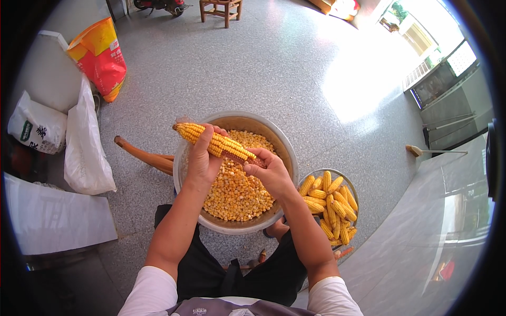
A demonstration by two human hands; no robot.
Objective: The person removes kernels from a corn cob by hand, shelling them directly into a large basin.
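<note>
An ear of dried yellow corn point(215, 143), partly stripped to the reddish cob near its lower right end, is held above a wide metal basin point(293, 166). My left hand point(203, 158) grips its left and middle part, thumb laid across the kernels. Fingers and thumb of my right hand point(269, 170) close around the bare right end. Loose corn kernels point(239, 193) fill much of the basin beneath. To the basin's right, a round metal tray point(357, 189) holds several whole ears of corn point(331, 205).
Left of the basin sticks out a curved brown wooden piece point(148, 158). White sacks point(85, 146) and a red and yellow sack point(103, 63) stand at the left. A wooden stool point(226, 12) is at the far side, a brush point(415, 151) at the right.
</note>
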